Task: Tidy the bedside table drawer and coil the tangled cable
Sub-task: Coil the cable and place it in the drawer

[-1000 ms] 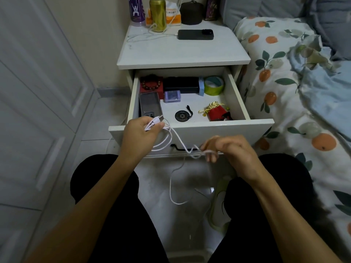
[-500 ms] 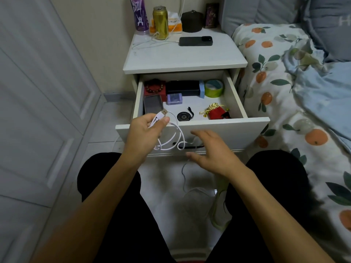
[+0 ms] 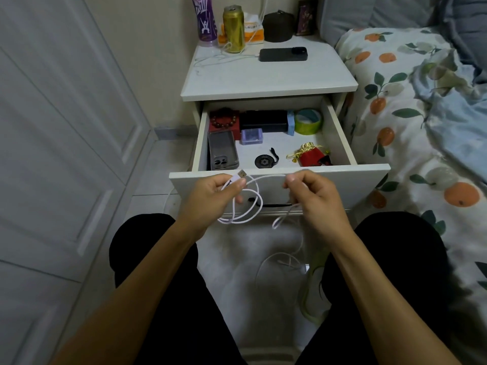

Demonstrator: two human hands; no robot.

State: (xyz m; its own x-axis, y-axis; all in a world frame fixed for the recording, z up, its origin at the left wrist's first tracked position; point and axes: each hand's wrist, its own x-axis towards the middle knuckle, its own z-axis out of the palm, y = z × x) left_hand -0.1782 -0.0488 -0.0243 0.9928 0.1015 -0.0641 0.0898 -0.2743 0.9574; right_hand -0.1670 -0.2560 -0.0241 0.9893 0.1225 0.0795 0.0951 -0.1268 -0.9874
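Note:
A thin white cable [image 3: 257,204] hangs in loops in front of the open drawer [image 3: 342,175] of the white bedside table [image 3: 263,80]. My left hand [image 3: 210,198] holds the loops, with the USB plug sticking up past my thumb. My right hand [image 3: 313,196] pinches the cable further along; the rest of it trails down to the floor between my knees. In the drawer lie a phone case [image 3: 222,150], a red box with beads [image 3: 224,122], a black box [image 3: 263,121], a purple box [image 3: 251,136], a tape roll [image 3: 308,121], a black disc [image 3: 263,162] and a red pouch [image 3: 311,155].
On the tabletop stand a gold can [image 3: 234,29], a purple bottle [image 3: 205,21], a dark pot [image 3: 278,26] and a black phone [image 3: 283,54] with another white cord. A bed with a fruit-print cover [image 3: 408,127] is at the right, white cupboard doors [image 3: 52,154] at the left.
My right hand, open half a second ago, has come up and pinched the cable level with my left hand. Another loop now hangs from my left hand.

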